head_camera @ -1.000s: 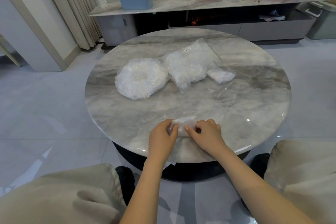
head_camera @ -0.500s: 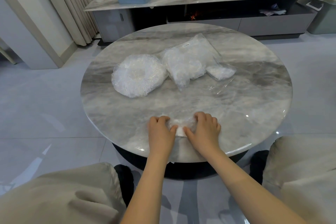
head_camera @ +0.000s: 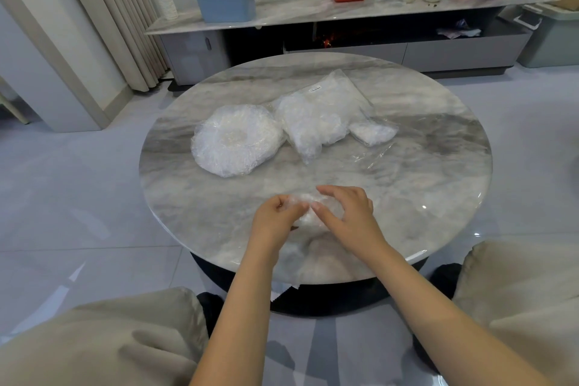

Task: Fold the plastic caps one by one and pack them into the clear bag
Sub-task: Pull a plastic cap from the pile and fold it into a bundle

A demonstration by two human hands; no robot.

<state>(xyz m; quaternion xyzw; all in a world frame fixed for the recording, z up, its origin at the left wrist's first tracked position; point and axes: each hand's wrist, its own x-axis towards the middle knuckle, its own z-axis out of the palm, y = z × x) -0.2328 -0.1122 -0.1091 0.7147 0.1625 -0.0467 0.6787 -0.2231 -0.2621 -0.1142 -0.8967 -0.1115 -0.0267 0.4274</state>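
Fingers (head_camera: 283, 208) of both hands curl around one crinkly folded plastic cap (head_camera: 316, 213).
Left hand (head_camera: 275, 222) and right hand (head_camera: 351, 216) pinch it above the round marble counter (head_camera: 423, 185).

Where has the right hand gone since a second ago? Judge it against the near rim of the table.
Yes. The right hand sits slightly farther from the near rim of the table, nearer the stack of plastic caps.

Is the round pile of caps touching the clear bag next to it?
Cannot tell. In the head view the round pile of caps meets the clear bag edge to edge, without a plain gap.
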